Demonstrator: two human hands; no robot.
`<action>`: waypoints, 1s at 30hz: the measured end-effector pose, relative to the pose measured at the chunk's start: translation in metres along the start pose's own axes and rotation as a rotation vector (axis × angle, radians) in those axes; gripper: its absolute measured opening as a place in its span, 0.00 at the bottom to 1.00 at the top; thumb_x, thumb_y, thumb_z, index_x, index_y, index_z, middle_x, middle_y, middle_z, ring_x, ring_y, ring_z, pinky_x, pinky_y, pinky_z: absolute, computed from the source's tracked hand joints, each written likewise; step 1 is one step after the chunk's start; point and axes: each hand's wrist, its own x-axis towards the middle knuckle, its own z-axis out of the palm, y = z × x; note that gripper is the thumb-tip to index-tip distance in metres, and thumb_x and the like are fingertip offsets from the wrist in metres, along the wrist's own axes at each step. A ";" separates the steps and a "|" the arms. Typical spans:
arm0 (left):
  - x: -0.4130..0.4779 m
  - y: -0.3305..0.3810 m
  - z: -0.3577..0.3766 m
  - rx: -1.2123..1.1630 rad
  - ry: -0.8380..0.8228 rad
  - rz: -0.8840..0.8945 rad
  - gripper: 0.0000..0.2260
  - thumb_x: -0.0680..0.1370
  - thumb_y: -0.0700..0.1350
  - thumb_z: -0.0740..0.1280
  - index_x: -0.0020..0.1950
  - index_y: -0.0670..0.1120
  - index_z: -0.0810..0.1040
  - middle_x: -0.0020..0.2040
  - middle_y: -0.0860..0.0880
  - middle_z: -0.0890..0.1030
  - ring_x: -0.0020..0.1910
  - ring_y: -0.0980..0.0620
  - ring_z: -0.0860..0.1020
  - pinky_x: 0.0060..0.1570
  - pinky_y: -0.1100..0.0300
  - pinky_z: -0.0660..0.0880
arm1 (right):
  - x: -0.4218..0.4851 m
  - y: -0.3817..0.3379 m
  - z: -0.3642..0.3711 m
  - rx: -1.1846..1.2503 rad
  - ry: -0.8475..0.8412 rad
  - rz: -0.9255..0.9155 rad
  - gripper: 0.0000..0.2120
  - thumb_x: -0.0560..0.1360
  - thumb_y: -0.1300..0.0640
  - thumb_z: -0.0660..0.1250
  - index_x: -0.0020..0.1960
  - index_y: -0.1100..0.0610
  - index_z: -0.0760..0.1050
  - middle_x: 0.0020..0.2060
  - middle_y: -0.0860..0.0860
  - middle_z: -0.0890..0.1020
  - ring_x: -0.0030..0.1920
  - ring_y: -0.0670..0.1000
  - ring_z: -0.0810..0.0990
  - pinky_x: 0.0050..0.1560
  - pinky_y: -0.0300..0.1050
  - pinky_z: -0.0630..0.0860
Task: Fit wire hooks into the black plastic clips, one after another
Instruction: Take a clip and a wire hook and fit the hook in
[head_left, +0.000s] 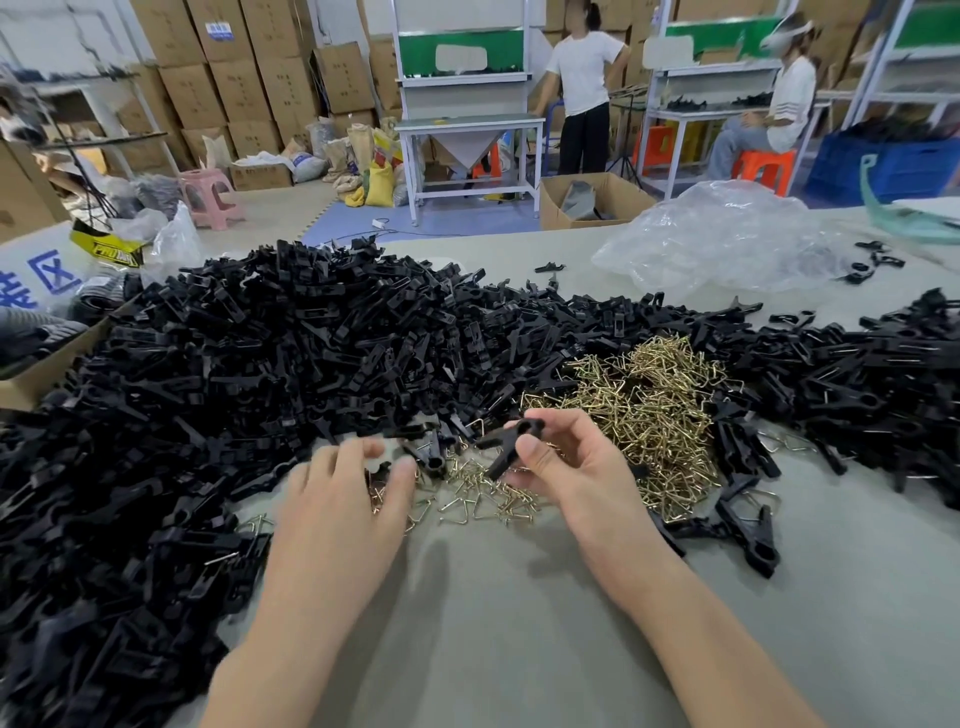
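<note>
Just below the middle of the frame, a black clip (508, 448) is pinched between the thumb and curled fingertips of the right hand (571, 470), lifted off the surface (493, 623) with its forked end pointing left. No wire is seen in it yet. To its left, the left hand (343, 509) lies fingers-down over a thin scatter of wire hooks (483, 501). It is blurred, so I cannot tell whether it has hold of one. A thicker heap of hooks (644, 405) lies right of centre, and the great pile of clips (260, 364) fills the left and middle. The hooks look interlocked, so a pick may drag up several. The clip, held only at the fingertips, could twist or slip as a hook is pushed in.
</note>
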 end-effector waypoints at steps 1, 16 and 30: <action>-0.002 -0.003 -0.001 0.180 -0.073 -0.033 0.27 0.78 0.67 0.54 0.69 0.52 0.71 0.64 0.50 0.75 0.65 0.47 0.71 0.65 0.50 0.67 | 0.000 0.000 0.000 0.004 0.026 -0.008 0.09 0.77 0.66 0.70 0.55 0.56 0.80 0.47 0.53 0.81 0.45 0.50 0.86 0.47 0.42 0.83; -0.006 0.001 0.012 0.228 -0.105 0.068 0.08 0.81 0.57 0.60 0.54 0.56 0.75 0.52 0.55 0.73 0.54 0.51 0.73 0.53 0.55 0.72 | -0.004 0.002 0.006 -0.132 0.008 -0.018 0.08 0.78 0.62 0.70 0.56 0.53 0.78 0.49 0.54 0.79 0.43 0.49 0.85 0.45 0.41 0.82; -0.005 0.007 0.014 -0.106 0.028 0.118 0.06 0.79 0.43 0.67 0.48 0.54 0.74 0.47 0.57 0.77 0.48 0.53 0.76 0.49 0.53 0.74 | 0.001 0.006 0.003 0.010 -0.064 0.049 0.09 0.78 0.62 0.70 0.57 0.55 0.78 0.45 0.49 0.87 0.42 0.49 0.85 0.45 0.40 0.81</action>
